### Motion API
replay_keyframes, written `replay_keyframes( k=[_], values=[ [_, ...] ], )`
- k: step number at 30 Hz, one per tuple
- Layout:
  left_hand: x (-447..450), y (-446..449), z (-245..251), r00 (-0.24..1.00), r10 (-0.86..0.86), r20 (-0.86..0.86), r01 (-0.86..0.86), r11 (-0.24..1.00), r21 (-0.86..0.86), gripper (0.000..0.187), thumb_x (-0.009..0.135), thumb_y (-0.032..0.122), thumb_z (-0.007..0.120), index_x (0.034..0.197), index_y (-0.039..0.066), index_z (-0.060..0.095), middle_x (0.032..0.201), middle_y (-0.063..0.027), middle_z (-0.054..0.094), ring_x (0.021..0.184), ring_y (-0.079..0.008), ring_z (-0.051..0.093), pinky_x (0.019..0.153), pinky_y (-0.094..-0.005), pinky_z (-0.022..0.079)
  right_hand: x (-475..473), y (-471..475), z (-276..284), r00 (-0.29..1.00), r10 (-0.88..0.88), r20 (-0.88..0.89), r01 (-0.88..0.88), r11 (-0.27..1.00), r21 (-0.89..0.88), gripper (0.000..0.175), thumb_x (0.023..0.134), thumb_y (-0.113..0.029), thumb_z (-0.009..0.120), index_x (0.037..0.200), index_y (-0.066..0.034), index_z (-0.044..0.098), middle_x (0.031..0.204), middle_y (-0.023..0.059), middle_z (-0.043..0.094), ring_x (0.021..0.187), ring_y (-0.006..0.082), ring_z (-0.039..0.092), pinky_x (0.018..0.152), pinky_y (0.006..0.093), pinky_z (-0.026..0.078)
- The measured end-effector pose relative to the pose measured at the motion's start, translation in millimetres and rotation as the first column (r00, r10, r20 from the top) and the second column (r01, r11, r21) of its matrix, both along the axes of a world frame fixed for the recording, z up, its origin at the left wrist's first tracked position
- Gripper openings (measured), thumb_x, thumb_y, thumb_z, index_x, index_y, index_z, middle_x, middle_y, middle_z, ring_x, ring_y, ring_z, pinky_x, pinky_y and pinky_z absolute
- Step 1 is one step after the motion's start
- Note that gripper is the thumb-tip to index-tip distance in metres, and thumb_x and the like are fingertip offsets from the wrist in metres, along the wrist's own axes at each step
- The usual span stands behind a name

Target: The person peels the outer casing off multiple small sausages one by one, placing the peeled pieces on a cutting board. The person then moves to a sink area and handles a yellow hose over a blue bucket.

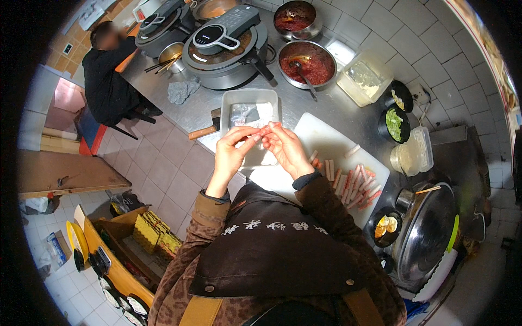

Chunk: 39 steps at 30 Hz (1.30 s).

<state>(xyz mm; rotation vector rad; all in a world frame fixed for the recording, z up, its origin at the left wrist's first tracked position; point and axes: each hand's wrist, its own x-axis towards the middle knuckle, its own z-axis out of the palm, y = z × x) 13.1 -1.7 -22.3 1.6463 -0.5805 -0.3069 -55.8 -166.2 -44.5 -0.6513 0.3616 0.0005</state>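
My left hand (pixel 231 151) and my right hand (pixel 286 151) meet over the near part of a clear plastic container (pixel 224 106). Between their fingertips they pinch a small reddish piece of food (pixel 267 129), perhaps a crab stick; its exact kind is hard to tell. Clear wrapping lies inside the container. A white cutting board (pixel 322 134) extends to the right, bearing many red-and-white crab sticks (pixel 359 185) in a loose pile, with some cut pieces near my right wrist. A cleaver with a wooden handle (pixel 202 132) lies left of the container.
Two round electric cookers (pixel 228 61) stand at the back, beside steel bowls of red sauce (pixel 308 67). Small black bowls and plastic tubs (pixel 412 150) line the right side, near a large domed metal lid (pixel 426 232). A person in black (pixel 108 81) sits at the upper left.
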Motion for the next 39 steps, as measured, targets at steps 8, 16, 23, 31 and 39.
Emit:
replay_keyframes(
  k=[8, 16, 23, 31, 39],
  values=[
    [4, -4, -13, 0.935, 0.072, -0.348, -0.135, 0.978, -0.161, 0.029, 0.089, 0.003, 0.071, 0.116, -0.001, 0.061, 0.103, -0.0072, 0.069, 0.092, -0.0122, 0.066, 0.079, -0.0247, 0.053, -3, 14, -6, 0.978, -0.117, 0.175, 0.166, 0.939, -0.303, 0.007, 0.097, -0.003, 0.058, 0.103, -0.0012, 0.058, 0.119, 0.0170, 0.064, 0.105, 0.0195, 0.064, 0.095, 0.0313, 0.051],
    [6, -2, -14, 0.930, 0.038, -0.365, -0.116, 0.974, -0.194, 0.028, 0.089, 0.005, 0.070, 0.116, 0.000, 0.062, 0.103, -0.0065, 0.069, 0.092, -0.0109, 0.066, 0.081, -0.0243, 0.050, -4, 18, 1, 0.987, -0.023, 0.158, 0.091, 0.896, -0.435, 0.021, 0.095, 0.000, 0.060, 0.115, -0.0014, 0.055, 0.123, 0.0127, 0.062, 0.111, 0.0206, 0.062, 0.098, 0.0330, 0.050],
    [-2, -9, -7, 0.943, 0.045, -0.331, -0.126, 0.966, -0.225, 0.034, 0.089, 0.005, 0.070, 0.122, -0.001, 0.061, 0.111, -0.0085, 0.069, 0.099, -0.0119, 0.065, 0.088, -0.0248, 0.050, -2, 28, -8, 0.966, -0.116, 0.231, 0.229, 0.801, -0.554, 0.037, 0.090, 0.004, 0.065, 0.125, 0.0016, 0.054, 0.124, 0.0127, 0.059, 0.109, 0.0189, 0.062, 0.097, 0.0307, 0.051],
    [-4, -9, -4, 0.947, 0.116, -0.299, -0.172, 0.970, -0.170, 0.026, 0.088, 0.004, 0.073, 0.113, 0.000, 0.068, 0.103, -0.0063, 0.071, 0.094, -0.0107, 0.065, 0.086, -0.0238, 0.051, -4, 25, -20, 0.989, -0.079, 0.126, 0.140, 0.772, -0.620, 0.027, 0.087, -0.004, 0.073, 0.112, 0.0021, 0.067, 0.102, 0.0067, 0.071, 0.097, 0.0130, 0.066, 0.086, 0.0266, 0.053],
    [-3, -8, -6, 0.943, 0.175, -0.281, -0.205, 0.976, -0.079, 0.021, 0.088, 0.010, 0.074, 0.106, 0.000, 0.071, 0.091, -0.0017, 0.072, 0.079, -0.0062, 0.062, 0.071, -0.0207, 0.049, -4, 20, -18, 0.991, -0.067, 0.119, 0.132, 0.692, -0.709, 0.024, 0.084, -0.011, 0.077, 0.105, -0.0028, 0.070, 0.099, 0.0055, 0.073, 0.094, 0.0122, 0.066, 0.091, 0.0310, 0.050]
  ],
)
